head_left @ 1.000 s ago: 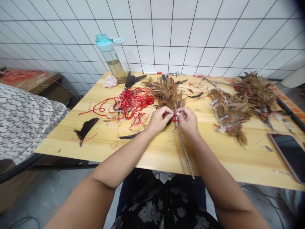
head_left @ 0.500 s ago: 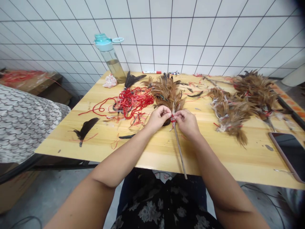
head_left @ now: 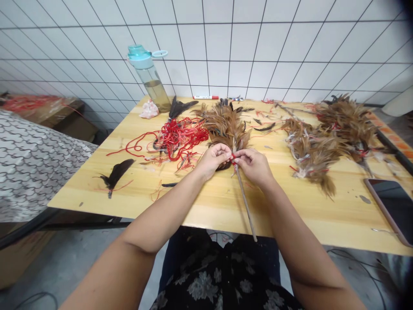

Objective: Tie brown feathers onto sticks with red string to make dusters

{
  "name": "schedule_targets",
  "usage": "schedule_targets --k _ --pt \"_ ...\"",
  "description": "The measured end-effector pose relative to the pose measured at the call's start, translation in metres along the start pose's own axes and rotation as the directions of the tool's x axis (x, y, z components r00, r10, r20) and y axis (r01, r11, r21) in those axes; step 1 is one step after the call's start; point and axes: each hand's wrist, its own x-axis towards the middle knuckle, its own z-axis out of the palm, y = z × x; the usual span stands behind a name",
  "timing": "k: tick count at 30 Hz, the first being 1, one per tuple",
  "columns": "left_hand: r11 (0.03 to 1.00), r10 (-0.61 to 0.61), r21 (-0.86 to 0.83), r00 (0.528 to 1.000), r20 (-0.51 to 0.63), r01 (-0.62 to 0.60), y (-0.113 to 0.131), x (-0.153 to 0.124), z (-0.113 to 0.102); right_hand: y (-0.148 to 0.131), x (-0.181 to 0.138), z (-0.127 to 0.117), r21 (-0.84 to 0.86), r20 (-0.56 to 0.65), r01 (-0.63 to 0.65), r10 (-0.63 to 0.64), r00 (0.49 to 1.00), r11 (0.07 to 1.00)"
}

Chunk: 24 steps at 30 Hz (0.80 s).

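A feather duster with brown plumes lies before me, its thin wooden stick reaching past the table's front edge. Red string is wound around the stick just below the feathers. My left hand pinches at this string from the left, thumb against forefinger. From the right, my right hand pinches the string too, its fingertips close to the left ones. The fingers partly cover the binding, so the string's ends cannot be made out.
A tangle of red string lies left of the duster, with a black feather tuft nearer the edge. A water bottle stands behind. Feather bundles and a phone lie on the right. A marker rests by the wall.
The stick's near end has swung slightly to the right. Both hands stay at the binding, with the fingertips still pinched together there and only slightly shifted.
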Motion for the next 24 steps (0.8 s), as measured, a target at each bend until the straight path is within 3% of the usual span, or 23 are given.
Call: schedule_targets --k 9,14,19,24 --pt "0.996 -0.035 -0.079 0.999 -0.005 0.034 0.003 -0.001 0.004 -0.007 -0.005 -0.001 -0.219 -0.027 0.061 -0.069 0.997 0.974" --pt "0.995 -0.059 -0.082 0.998 -0.029 0.056 0.005 -0.002 0.006 -0.02 -0.01 -0.002 -0.404 0.061 0.069 -0.048 0.997 0.912" --pt "1.0 -0.006 0.02 0.999 -0.041 0.007 0.006 -0.003 0.008 -0.02 -0.008 -0.003 -0.283 -0.032 0.051 -0.063 0.998 0.958" --pt "0.956 0.097 0.275 0.995 0.014 -0.097 0.009 -0.005 0.012 -0.01 -0.004 -0.004 -0.109 -0.118 0.07 -0.083 0.99 0.992"
